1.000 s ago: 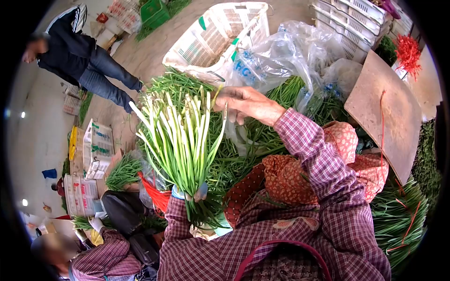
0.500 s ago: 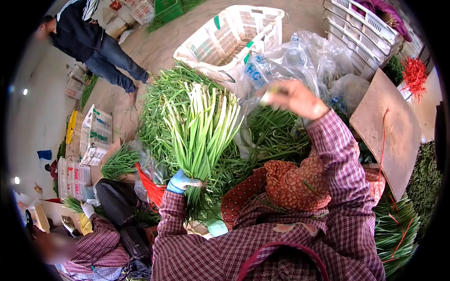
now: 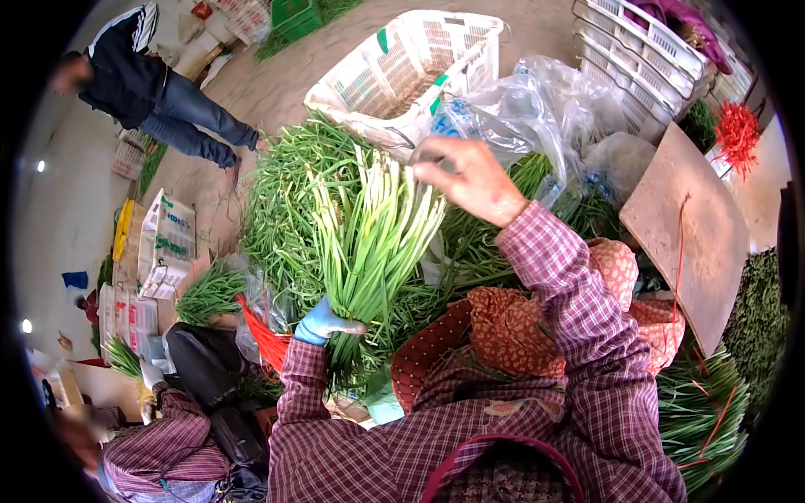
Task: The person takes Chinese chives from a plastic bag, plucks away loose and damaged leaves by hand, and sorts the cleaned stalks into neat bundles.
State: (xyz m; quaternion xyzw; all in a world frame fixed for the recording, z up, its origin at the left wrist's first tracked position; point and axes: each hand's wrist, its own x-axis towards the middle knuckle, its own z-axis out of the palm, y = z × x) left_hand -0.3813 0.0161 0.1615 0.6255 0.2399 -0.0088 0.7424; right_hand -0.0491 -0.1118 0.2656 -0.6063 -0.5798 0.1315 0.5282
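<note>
A thick bunch of green chives with pale white stem ends stands fanned upward in front of me. My left hand, in a blue and white glove, is wrapped round its lower leafy part. My bare right hand is at the upper right of the bunch, its bent fingers beside the white stem ends. Those fingertips are drawn together, and whatever they grip is too small or hidden to name. Behind and beneath the bunch lies a large heap of loose chives.
Past the heap stands a white plastic crate, with crumpled clear plastic bags beside it. Stacked crates and a brown board are to the right. Red ties lie at left. Tied bundles sit lower right. Two other people are at left.
My right hand has moved left and slightly down, from over the plastic bags to the stem ends. The bunch in my left hand leans a little more to the right.
</note>
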